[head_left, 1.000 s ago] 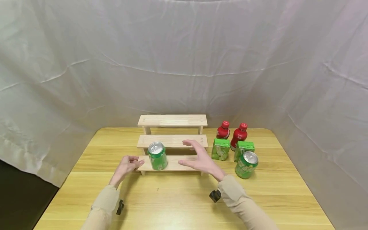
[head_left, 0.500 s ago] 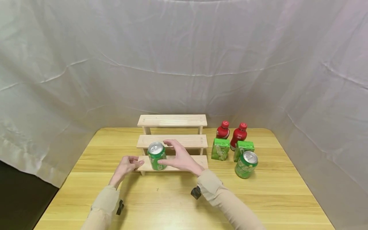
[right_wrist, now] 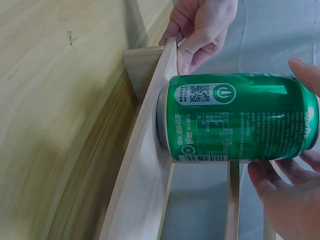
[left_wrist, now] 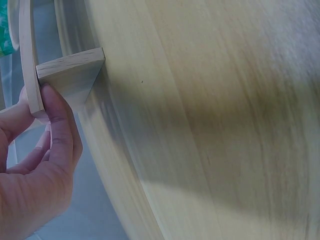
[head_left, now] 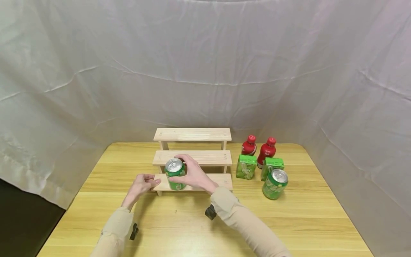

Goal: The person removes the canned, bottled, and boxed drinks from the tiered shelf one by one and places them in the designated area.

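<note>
A three-step wooden display rack stands on the table. On the left part of its lowest step is an upright green soda can with a silver top. My right hand reaches in from the right and holds this can near its top, thumb at the front and fingers behind. My left hand pinches the left end of the lowest step between thumb and fingers. The left wrist view shows the board's end between them, beside a support leg.
Right of the rack, two green drink cartons stand in front of two red bottles. A second green soda can is nearest me there. Pale cloth encloses the wooden table at the back and sides.
My right hand has moved left along the lowest step to the soda can and closed round it. The can, the rack and my left hand have stayed in place.
</note>
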A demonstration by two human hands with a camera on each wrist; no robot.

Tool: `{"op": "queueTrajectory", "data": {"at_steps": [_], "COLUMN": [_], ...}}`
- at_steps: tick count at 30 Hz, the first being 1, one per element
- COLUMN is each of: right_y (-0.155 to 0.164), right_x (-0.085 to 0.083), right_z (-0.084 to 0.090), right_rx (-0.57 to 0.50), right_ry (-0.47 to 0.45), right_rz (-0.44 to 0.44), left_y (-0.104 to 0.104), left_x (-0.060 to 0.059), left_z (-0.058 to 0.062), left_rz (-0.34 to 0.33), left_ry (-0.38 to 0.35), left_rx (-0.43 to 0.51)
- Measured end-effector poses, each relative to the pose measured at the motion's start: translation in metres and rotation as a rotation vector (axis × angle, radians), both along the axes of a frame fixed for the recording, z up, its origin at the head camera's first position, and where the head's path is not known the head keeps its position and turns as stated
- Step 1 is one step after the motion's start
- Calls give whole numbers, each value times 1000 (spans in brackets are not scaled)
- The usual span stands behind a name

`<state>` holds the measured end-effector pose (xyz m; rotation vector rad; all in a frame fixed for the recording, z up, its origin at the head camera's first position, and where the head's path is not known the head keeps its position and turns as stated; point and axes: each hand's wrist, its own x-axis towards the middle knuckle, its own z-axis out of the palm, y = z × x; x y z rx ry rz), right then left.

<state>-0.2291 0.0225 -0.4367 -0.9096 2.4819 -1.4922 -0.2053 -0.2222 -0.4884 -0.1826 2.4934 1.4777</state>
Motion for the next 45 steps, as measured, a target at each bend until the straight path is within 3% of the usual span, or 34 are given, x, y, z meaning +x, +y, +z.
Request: {"op": "queueTrajectory", "data": {"at_steps": [14, 23, 33, 45], "right_y": [-4, 11, 54, 133], "right_x": [0, 5, 16, 27], "right_z": [2, 3, 6, 15], "right_rx": [-8, -28, -70, -87], "right_ry": [-5, -15, -13, 49], "right_rz": [-40, -53, -126, -222], "left_y": [-3, -2, -2, -2], "left_x": [1, 0, 1, 1], "left_z": [-2, -2, -1, -1], "left_rz": [-22, -13, -23, -30], "left_ry": [9, 15, 22, 33], "left_rx": [5, 8, 17, 19]}}
